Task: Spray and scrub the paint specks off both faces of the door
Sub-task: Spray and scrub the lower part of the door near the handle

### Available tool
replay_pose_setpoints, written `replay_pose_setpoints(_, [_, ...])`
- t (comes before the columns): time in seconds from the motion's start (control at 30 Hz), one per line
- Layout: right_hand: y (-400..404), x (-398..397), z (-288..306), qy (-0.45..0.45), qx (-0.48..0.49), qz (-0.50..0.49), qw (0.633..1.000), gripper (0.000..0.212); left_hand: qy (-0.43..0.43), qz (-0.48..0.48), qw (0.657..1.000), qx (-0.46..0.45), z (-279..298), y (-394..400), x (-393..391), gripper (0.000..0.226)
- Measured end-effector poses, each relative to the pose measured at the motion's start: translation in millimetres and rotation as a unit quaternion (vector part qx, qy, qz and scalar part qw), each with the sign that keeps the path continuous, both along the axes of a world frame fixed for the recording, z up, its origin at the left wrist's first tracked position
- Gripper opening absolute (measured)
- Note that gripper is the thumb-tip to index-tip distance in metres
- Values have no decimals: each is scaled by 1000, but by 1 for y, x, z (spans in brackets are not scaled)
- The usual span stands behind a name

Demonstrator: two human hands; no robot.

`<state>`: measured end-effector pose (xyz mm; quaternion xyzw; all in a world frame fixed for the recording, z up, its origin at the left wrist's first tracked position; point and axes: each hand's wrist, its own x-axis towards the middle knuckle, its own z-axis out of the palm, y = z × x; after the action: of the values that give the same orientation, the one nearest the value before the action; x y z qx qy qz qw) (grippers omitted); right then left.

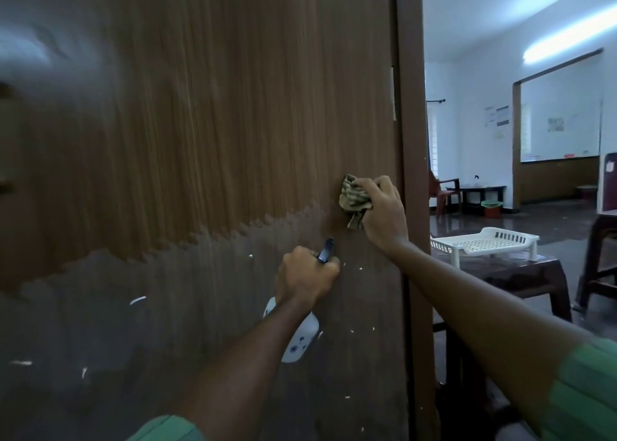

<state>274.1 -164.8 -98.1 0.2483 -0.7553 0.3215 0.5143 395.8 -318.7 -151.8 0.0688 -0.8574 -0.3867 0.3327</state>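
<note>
Brown wood-grain door [200, 123], flecked with white paint specks [137, 300] low on its face, fills the left and centre of the view as a person works near its right edge.

Left to right: the left hand [305, 275] has its fingers curled round the dark trigger head of a white plastic spray bottle [300, 337], whose body hangs below the wrist, close to the door face. Just above and to the right, the right hand [380, 207] grips a bunched, olive-patterned cloth [354, 196] and presses it against the door beside the dark brown door edge [412, 173]. Beyond the edge, a white slotted plastic tray [484, 240] sits on a dark brown table [521, 273] in a white-walled room; green sleeves show at both forearms.
</note>
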Motion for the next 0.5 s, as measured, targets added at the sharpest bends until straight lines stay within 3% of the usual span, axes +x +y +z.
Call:
replay_pose_setpoints(0.2, [-22, 8, -25, 23, -29, -22, 999, 53, 27, 10, 999, 19, -6, -5, 12, 38])
replay_pose_setpoints(0.27, [-37, 9, -65, 76, 46, -4, 996, 45, 38, 17, 999, 13, -4, -7, 19, 37])
replay_pose_setpoints(0.3, [-41, 9, -87, 139, 138, 18, 980, 40, 39, 16, 999, 7, -2, -9, 22, 36])
replay_pose_setpoints(0.37, [-32, 1, -105, 284, 354, 58, 889, 31, 37, 6, 999, -5, 4, -15, 25, 35])
replay_pose_setpoints(0.4, [-24, -6, -93, 331, 409, 63, 848, 29, 42, 6, 999, -6, 6, -18, 26, 35])
replay_pose_setpoints(0.43, [-21, -14, -73, 357, 406, 62, 839, 28, 49, 11, 999, -4, 9, -22, 26, 36])
replay_pose_setpoints(0.5, [-20, -18, -24, 315, 274, 45, 908, 32, 67, 29, 997, 4, 16, -30, 28, 38])
